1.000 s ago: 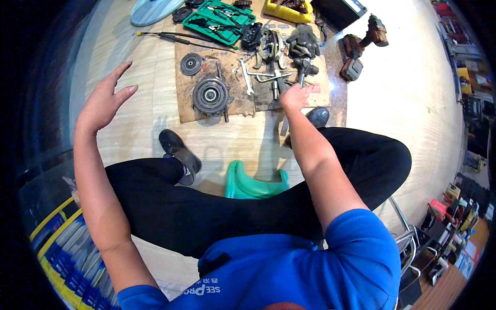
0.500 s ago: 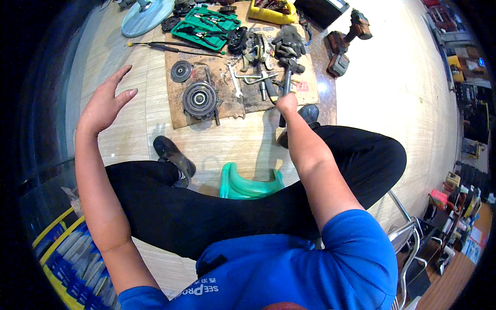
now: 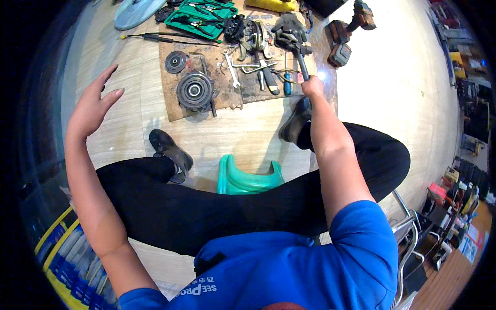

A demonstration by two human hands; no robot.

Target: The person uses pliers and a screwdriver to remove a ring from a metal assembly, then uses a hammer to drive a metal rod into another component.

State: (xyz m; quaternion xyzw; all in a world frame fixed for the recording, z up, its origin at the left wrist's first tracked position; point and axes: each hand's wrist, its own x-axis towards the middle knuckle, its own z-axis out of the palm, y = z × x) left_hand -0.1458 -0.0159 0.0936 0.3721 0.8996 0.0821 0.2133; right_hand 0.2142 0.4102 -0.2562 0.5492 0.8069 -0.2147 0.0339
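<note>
I sit on a green stool point(image 3: 248, 178) above a brown cardboard sheet point(image 3: 175, 103) strewn with tools. My right hand point(image 3: 312, 88) is stretched forward and shut on the dark handle of a long tool point(image 3: 300, 61) whose head lies among the metal parts. My left hand point(image 3: 93, 106) is raised out to the left, fingers spread, holding nothing. A round black pulley point(image 3: 195, 91) and a smaller disc point(image 3: 176, 61) lie on the cardboard between my hands. Wrenches point(image 3: 231, 67) and a blue-handled screwdriver point(image 3: 287, 85) lie just left of my right hand.
A green tool tray point(image 3: 204, 15) with pliers sits at the far edge, next to a pale blue lid point(image 3: 135, 11). A cordless drill point(image 3: 347, 36) lies at the far right. Black gloves point(image 3: 287, 26) rest by the tools. Cluttered shelves point(image 3: 465, 175) line the right side.
My right hand has reached farther forward and closed on the long tool's handle. My left hand stays raised and spread. My head has tipped, shifting the view.
</note>
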